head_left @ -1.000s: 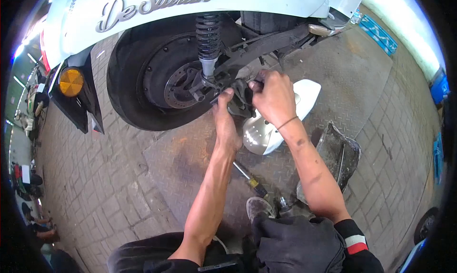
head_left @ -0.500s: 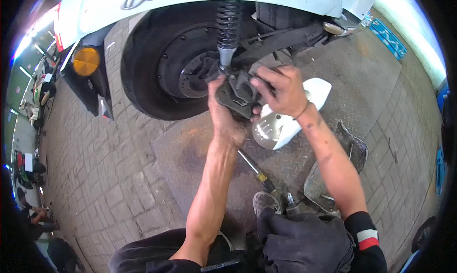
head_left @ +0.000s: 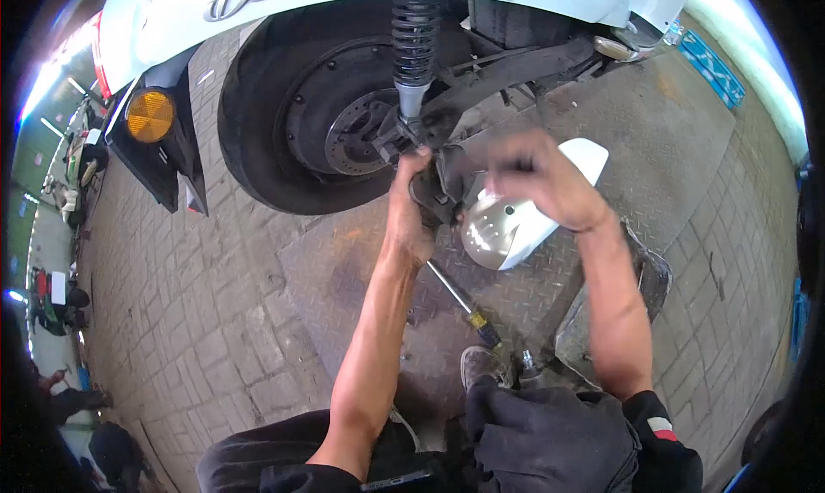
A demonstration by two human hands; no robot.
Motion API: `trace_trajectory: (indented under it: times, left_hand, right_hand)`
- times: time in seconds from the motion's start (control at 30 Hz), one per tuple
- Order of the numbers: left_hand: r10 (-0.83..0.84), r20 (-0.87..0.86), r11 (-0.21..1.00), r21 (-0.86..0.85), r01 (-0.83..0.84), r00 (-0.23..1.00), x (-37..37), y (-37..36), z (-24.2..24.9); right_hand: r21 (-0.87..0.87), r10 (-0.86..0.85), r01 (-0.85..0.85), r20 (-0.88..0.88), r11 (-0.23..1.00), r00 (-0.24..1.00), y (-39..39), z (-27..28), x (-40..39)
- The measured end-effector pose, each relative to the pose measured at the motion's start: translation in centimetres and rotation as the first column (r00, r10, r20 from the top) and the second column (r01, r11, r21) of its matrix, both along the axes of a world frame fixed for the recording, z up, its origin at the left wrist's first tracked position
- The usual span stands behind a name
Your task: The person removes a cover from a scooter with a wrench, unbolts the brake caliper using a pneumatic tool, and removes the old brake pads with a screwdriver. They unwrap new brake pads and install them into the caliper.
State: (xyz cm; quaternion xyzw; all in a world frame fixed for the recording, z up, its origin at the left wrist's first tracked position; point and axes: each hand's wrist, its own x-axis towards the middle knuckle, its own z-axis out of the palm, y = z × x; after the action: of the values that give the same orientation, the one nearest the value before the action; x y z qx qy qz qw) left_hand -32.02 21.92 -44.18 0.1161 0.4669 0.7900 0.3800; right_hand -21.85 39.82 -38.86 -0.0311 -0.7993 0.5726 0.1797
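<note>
My left hand (head_left: 410, 205) is wrapped round a dark metal part (head_left: 439, 188) just below the lower end of the shock absorber (head_left: 413, 55). To its right, my right hand (head_left: 546, 179) is smeared by motion, and whether its fingers hold anything is not clear. Behind my left hand are the scooter's black wheel (head_left: 258, 141) and a drilled brake disc (head_left: 357, 136). A white and silver cover (head_left: 524, 227) lies on the metal floor plate beneath my right hand.
A long-handled tool (head_left: 451, 287) lies between my forearms, near my shoe (head_left: 481, 364). A grimy metal piece (head_left: 580, 330) rests by my right forearm. An orange reflector (head_left: 149, 115) hangs at the left. A blue rack (head_left: 711, 68) stands at the back right.
My right hand has moved right, away from the dark part. My left hand has shifted slightly right with the dark part, which has turned, and more of the brake disc shows.
</note>
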Motion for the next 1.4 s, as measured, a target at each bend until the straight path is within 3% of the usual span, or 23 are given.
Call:
trace_trajectory:
  times: [0.07, 0.13, 0.2, 0.27, 0.33, 0.4, 0.47, 0.53, 0.63, 0.67, 0.73, 0.8, 0.87, 0.9, 0.93, 1.0, 1.07, 1.13, 1.17, 1.2, 1.27, 1.33, 1.4]
  left_hand:
    - [0.094, 0.028, 0.995, 0.018, -0.094, 0.995, -0.4, 0.3, -0.6]
    - [0.032, 0.026, 0.999, -0.042, -0.031, 0.999, 0.0, 0.1, -0.3]
    - [0.008, 0.039, 1.0, -0.018, -0.007, 0.999, -0.1, 0.4, -1.0]
    - [-0.033, -0.029, 0.998, -0.045, 0.032, 0.999, -0.6, 0.0, -1.2]
    - [0.003, -0.025, 0.996, -0.089, -0.006, 1.0, -0.4, -0.2, -0.6]
    - [0.037, -0.016, 0.991, -0.126, -0.039, 0.999, -0.4, -0.3, -0.5]
    - [0.04, -0.048, 0.995, -0.085, -0.044, 0.998, -0.4, 0.2, -1.0]
    - [-0.023, -0.025, 0.996, -0.082, 0.021, 0.999, -0.6, -0.1, -0.9]
    - [0.087, -0.009, 0.993, -0.081, -0.088, 0.996, -0.7, -0.1, -0.7]
    - [0.088, -0.003, 0.993, -0.078, -0.088, 0.996, -0.6, -0.1, -0.8]
    - [0.078, 0.012, 0.994, -0.072, -0.077, 0.997, -0.5, 0.0, -1.1]
    - [-0.028, -0.005, 0.996, -0.084, 0.028, 1.0, -0.8, -0.3, -1.4]
    - [0.005, -0.015, 0.994, -0.108, -0.006, 1.0, -0.7, -0.2, -1.6]
    - [0.041, -0.035, 0.992, -0.117, -0.045, 0.999, -0.8, -0.2, -1.4]
    - [0.05, -0.039, 0.992, -0.113, -0.054, 0.998, -0.9, -0.2, -1.2]
    - [0.027, -0.078, 0.996, -0.086, -0.033, 0.997, -0.7, 0.0, -1.1]
    - [0.043, -0.019, 0.995, -0.089, -0.045, 0.999, -0.5, 0.1, -0.9]
    - [-0.004, -0.025, 0.997, -0.083, 0.002, 1.0, -0.8, -0.3, -1.1]
    - [0.001, -0.03, 0.997, -0.082, -0.004, 1.0, -0.9, -0.2, -1.2]
    - [0.04, -0.048, 0.994, -0.096, -0.045, 0.998, -0.8, 0.0, -1.4]
    - [0.072, -0.066, 0.991, -0.106, -0.079, 0.995, -0.7, 0.4, -1.4]
    - [0.005, -0.028, 0.997, -0.074, -0.007, 1.0, -0.5, 0.0, -1.0]
    - [0.0, -0.042, 0.994, -0.106, -0.005, 0.999, -0.5, -0.2, -1.3]
  right_hand:
    - [0.173, 0.511, -0.674, 0.526, 0.719, 0.68, 0.5, 1.6, 1.8]
    - [0.405, 0.373, -0.62, 0.538, 0.672, 0.756, 1.1, 0.3, 1.8]
    - [0.59, -0.248, 0.051, 0.257, 0.806, 0.934, 1.8, -0.8, 0.6]
    - [0.269, -0.071, 0.055, 0.047, 0.962, 0.996, 1.9, -0.9, 0.2]
    - [0.176, 0.47, -0.611, 0.49, 0.771, 0.734, 2.1, 2.0, 1.0]
    - [0.176, 0.536, -0.711, 0.542, 0.681, 0.647, 2.4, 0.7, 0.6]
    - [0.701, -0.292, -0.124, 0.442, 0.702, 0.848, 3.5, -1.4, -0.3]
    - [0.475, -0.151, 0.015, 0.249, 0.88, 0.957, 2.2, 2.3, 0.4]
    - [0.067, 0.629, -0.794, 0.572, 0.604, 0.526, 2.0, 3.0, 0.2]
    - [0.068, 0.631, -0.797, 0.573, 0.6, 0.524, 2.4, 1.8, 0.0]
    - [0.685, -0.19, -0.2, 0.449, 0.701, 0.873, 3.1, -0.1, -0.2]
    - [0.6, -0.042, -0.046, 0.132, 0.799, 0.99, 4.0, -0.4, 0.0]
    - [0.143, 0.513, -0.719, 0.607, 0.68, 0.607, 2.7, 3.3, 0.3]
    - [-0.006, 0.552, -0.808, 0.732, 0.59, 0.398, 2.6, 2.6, 0.0]
    - [0.0, 0.553, -0.813, 0.733, 0.583, 0.396, 2.7, 2.1, -0.3]
    - [0.668, -0.14, -0.359, 0.572, 0.652, 0.808, 3.6, 0.7, -0.4]
    - [0.611, -0.007, -0.118, 0.199, 0.783, 0.98, 4.1, -0.7, 0.3]
    - [0.143, 0.528, -0.693, 0.546, 0.707, 0.651, 3.1, 1.9, 0.6]
    - [-0.002, 0.482, -0.76, 0.774, 0.65, 0.41, 2.4, 2.7, 0.1]
    - [0.003, 0.482, -0.763, 0.774, 0.646, 0.411, 3.0, 1.6, 0.0]
    - [0.637, 0.057, -0.334, 0.414, 0.695, 0.909, 5.0, -1.9, 0.0]
    - [0.571, 0.011, -0.077, 0.118, 0.817, 0.993, 3.2, -0.9, 0.6]
    - [0.111, 0.371, -0.492, 0.522, 0.863, 0.768, 2.7, 0.6, 1.1]
